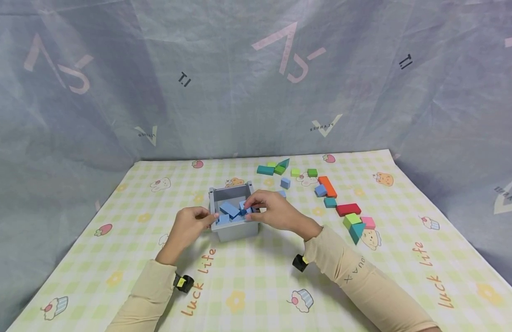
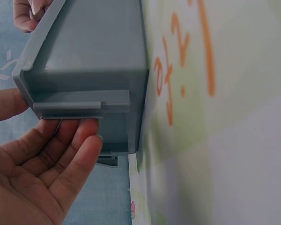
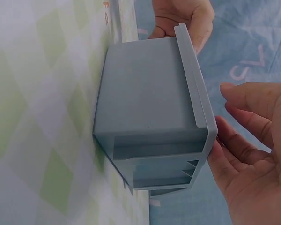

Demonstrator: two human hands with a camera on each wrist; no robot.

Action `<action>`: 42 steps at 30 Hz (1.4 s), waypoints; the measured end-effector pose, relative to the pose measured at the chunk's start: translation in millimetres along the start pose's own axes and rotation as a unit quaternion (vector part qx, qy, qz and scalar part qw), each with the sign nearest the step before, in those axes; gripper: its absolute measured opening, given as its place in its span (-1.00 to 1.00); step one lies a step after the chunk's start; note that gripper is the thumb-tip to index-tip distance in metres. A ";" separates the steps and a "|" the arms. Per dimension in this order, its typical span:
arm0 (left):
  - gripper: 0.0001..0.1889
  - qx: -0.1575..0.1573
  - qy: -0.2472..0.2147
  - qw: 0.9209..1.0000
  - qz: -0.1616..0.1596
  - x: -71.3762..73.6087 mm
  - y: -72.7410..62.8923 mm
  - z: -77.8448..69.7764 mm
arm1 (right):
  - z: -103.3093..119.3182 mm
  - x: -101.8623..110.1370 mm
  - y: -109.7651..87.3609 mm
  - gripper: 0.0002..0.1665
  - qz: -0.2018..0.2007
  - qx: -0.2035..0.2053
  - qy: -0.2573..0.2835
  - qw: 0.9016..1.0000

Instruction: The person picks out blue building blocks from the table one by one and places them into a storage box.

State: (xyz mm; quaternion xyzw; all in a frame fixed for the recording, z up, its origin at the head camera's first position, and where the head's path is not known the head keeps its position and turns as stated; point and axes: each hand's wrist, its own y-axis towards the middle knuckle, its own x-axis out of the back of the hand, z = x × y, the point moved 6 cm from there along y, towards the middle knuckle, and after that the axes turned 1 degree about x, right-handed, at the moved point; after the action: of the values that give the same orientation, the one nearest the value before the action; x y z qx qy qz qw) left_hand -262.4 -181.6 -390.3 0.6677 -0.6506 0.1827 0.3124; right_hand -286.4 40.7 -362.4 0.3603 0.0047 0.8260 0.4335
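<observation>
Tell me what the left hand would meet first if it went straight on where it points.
The grey box, at its side ledge; the fingertips probably touch there, though contact is unclear.

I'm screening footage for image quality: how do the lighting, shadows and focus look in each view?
Head: fairly even light, with soft shadows on the tablecloth beneath the sleeves; left wrist: dimmer, turned sideways, the orange lettering soft while the gray box has clearer edges; right wrist: also dim and sideways, the tablecloth's checks blurred, no harsh glare.
</observation>
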 end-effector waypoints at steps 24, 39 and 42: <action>-0.74 -0.002 -0.006 1.000 -0.003 0.0 -0.4 0.3 | -29.6 100.5 -9.7 -0.80 -0.164 -0.035 -0.194 0.967; -0.71 -0.003 -0.007 1.000 -0.001 0.2 -0.7 0.5 | -99.3 128.5 -31.0 -0.54 -0.100 -0.208 -0.269 0.935; -0.72 -0.004 -0.009 1.000 -0.001 0.3 -0.4 -0.3 | -107.2 127.3 -33.5 -0.52 -0.090 -0.226 -0.266 0.933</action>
State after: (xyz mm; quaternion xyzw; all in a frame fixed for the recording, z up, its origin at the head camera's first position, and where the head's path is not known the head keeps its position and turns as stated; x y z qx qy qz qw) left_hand -261.9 -181.6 -390.0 0.6690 -0.6531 0.1739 0.3094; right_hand -373.1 185.8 -377.3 0.4574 -0.2656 0.6364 0.5615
